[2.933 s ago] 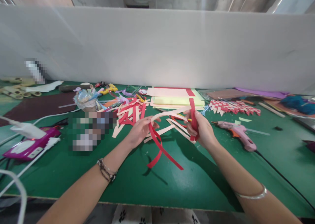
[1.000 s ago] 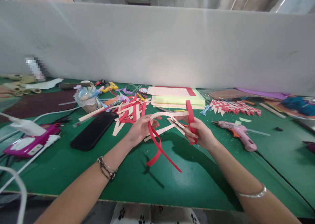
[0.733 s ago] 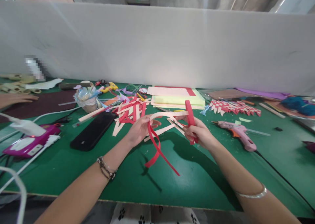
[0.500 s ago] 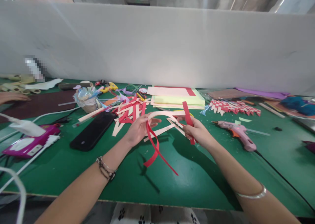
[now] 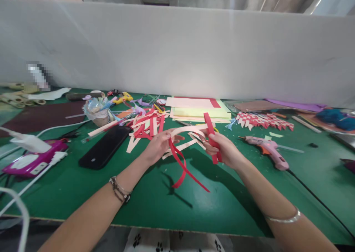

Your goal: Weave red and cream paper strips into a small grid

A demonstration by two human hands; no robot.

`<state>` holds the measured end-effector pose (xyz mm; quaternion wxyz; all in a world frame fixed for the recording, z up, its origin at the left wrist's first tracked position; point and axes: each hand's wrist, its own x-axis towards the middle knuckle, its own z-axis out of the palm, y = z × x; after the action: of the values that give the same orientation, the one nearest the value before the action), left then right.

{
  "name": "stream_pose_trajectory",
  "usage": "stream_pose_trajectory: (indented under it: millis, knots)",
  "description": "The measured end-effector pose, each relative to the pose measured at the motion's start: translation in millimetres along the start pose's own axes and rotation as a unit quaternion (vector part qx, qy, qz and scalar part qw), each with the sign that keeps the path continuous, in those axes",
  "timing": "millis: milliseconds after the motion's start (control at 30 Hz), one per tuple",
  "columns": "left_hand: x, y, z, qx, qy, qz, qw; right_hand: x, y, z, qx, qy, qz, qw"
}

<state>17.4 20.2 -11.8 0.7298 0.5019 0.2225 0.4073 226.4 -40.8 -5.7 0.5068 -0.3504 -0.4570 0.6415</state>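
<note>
Above the green table, my left hand pinches one end of an arched pale pink paper strip. From the same fingers hangs a long folded red paper strip, its two tails curling down and to the right. My right hand holds the other end of the pink strip, where an upright red paper strip crosses it. Loose pale pink strips lie on the table just beyond my hands. A heap of red and pink strips is farther left.
Left are a black phone, a purple power strip with white cables, and a cup of scraps. Paper sheets lie at the back. Right are a pink glue gun and woven red-and-pink pieces. A grey partition stands behind.
My left hand has shifted slightly right with the strips, and the red tails swung right. The fingers of my right hand have moved on the upright red strip. Another person's hand has left the far left.
</note>
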Motion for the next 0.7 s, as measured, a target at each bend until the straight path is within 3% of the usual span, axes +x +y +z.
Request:
stream_pose_trajectory:
  millis: [233, 367, 700]
  knots:
    - [-1.4, 3.1, 1.6, -0.026, -0.008, 0.01, 1.0, -2.3, 0.1, 0.1, -0.034, -0.059, -0.001, 0.998]
    - [-1.2, 1.6, 2.9, 0.0, -0.029, 0.003, 1.0, -2.7, 3.1, -0.4, -0.037, -0.052, -0.019, 0.998]
    - [1.9, -11.3, -4.5, 0.076, -0.02, -0.054, 0.995, -3.5, 0.6, -4.5, -0.04, -0.071, -0.014, 0.997]
